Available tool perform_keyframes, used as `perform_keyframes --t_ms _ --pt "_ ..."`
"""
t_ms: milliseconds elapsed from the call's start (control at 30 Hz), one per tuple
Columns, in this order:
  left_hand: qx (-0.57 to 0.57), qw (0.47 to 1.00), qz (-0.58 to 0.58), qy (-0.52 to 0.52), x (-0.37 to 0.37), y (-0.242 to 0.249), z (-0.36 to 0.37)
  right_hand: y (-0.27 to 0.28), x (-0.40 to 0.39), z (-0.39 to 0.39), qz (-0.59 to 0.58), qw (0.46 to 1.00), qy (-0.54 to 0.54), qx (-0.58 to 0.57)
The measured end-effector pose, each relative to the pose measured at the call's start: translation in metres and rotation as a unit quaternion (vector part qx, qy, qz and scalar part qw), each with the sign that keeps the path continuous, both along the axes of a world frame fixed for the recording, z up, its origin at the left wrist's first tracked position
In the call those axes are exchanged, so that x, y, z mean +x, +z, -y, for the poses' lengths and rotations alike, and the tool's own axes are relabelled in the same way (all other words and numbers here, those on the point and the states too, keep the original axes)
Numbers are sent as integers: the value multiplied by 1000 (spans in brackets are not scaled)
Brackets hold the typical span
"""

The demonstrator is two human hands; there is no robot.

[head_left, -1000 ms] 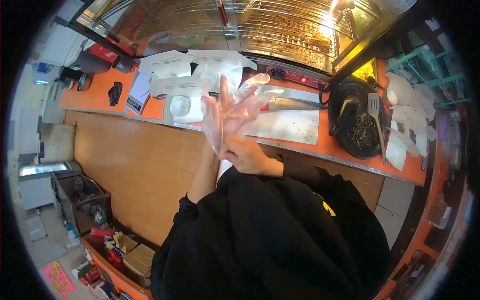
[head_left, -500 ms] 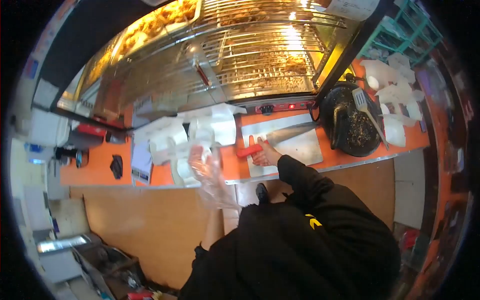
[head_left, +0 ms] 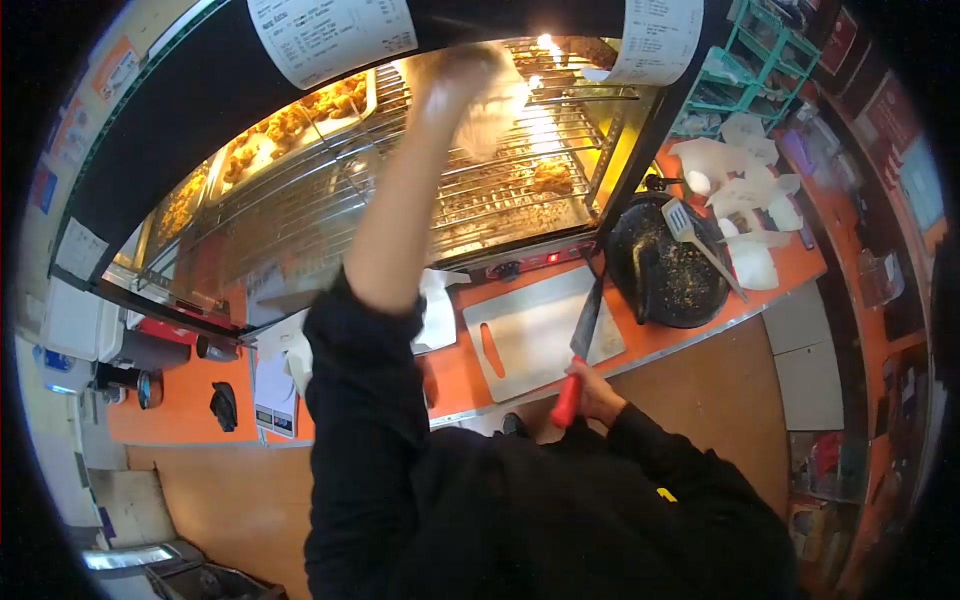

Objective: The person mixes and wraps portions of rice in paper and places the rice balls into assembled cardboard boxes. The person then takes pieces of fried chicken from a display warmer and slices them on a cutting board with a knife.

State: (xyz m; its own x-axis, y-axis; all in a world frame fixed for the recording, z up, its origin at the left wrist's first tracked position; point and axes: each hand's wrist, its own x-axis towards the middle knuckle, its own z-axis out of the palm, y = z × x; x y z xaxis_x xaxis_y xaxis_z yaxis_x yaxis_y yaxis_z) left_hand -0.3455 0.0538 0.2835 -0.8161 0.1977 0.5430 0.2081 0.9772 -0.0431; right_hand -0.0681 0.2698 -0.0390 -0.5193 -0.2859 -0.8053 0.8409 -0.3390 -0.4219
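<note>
My right hand [head_left: 597,396] is closed round the red handle of a large knife [head_left: 588,330], near the counter's front edge. The blade points away from me, over the right part of a white cutting board [head_left: 520,318]. Raised into the lit warming cabinet, my left hand [head_left: 470,85] is in a clear plastic bag or glove above the wire racks [head_left: 450,205]. It is blurred, and its fingers cannot be made out. A piece of fried food [head_left: 551,176] lies on the rack to its right.
A black bowl [head_left: 625,245] with crumbs and a slotted spatula [head_left: 703,248] is right of the board. White paper packets [head_left: 752,262] lie beyond it. A kitchen scale [head_left: 274,400] and a black cloth [head_left: 224,406] are at the left. Trays of fried food [head_left: 300,125] stand in the cabinet.
My left hand has gone from the white containers up into the cabinet. My right hand has drawn the knife back towards me and turned it, baring the board. The view has shifted.
</note>
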Motion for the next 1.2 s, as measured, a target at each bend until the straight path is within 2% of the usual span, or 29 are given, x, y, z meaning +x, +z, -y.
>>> perform_keyframes --t_ms 33,67,167,267,333,400,500,567,600,633,700,767,833,867,900,933,967,1033,1067,1133,1167,1200 --pt "-19 999 37 25 -24 7 -2 -1 3 -19 -22 998 -53 -21" --pt "-30 997 63 40 -41 8 -4 12 6 -40 -22 998 -50 -16" --pt "-39 990 110 82 -81 9 -2 68 19 -102 -23 998 27 -59" --pt "-32 988 112 101 -96 9 1 84 49 -137 -32 998 14 -54" --pt "-24 989 97 107 -95 8 2 92 68 -142 -19 998 2 61" --pt "-18 993 62 102 -87 10 3 95 81 -154 -27 999 -17 33" --pt "-5 998 -21 66 -37 12 -2 111 100 -173 -11 999 -30 -36" --pt "10 997 -75 33 17 8 -13 126 97 -181 -51 996 64 46" --pt "16 996 -91 16 50 2 -22 113 102 -188 -90 993 61 46" --pt "20 995 -93 3 88 -8 -32 115 102 -193 -80 994 66 44" --pt "19 999 -45 -2 160 -40 -54 123 95 -199 -118 980 143 77" --pt "11 997 76 7 211 -88 -75 109 91 -200 -126 982 106 88" --pt "64 975 212 -22 230 -154 -98 105 68 -196 -193 930 203 237" --pt "148 957 243 -63 226 -196 -104 96 59 -193 -189 931 207 236" --pt "232 928 273 -101 222 -238 -109 80 50 -189 -274 891 240 272" --pt "235 927 277 -96 219 -288 -106 64 42 -185 -355 841 273 305" --pt "292 902 291 -129 220 -339 -102 49 37 -182 -350 842 279 302" --pt "351 870 308 -157 231 -329 -100 25 25 -176 -367 831 292 298" --pt "408 810 411 -92 235 -256 -105 26 16 -172 -361 832 297 298" --pt "391 839 361 -116 232 -268 -93 38 -4 -157 -489 625 384 472" --pt "381 852 335 -127 230 -273 -87 46 -13 -146 -487 625 388 470" --pt "347 892 266 -114 223 -280 -76 55 -21 -131 -503 629 379 456"
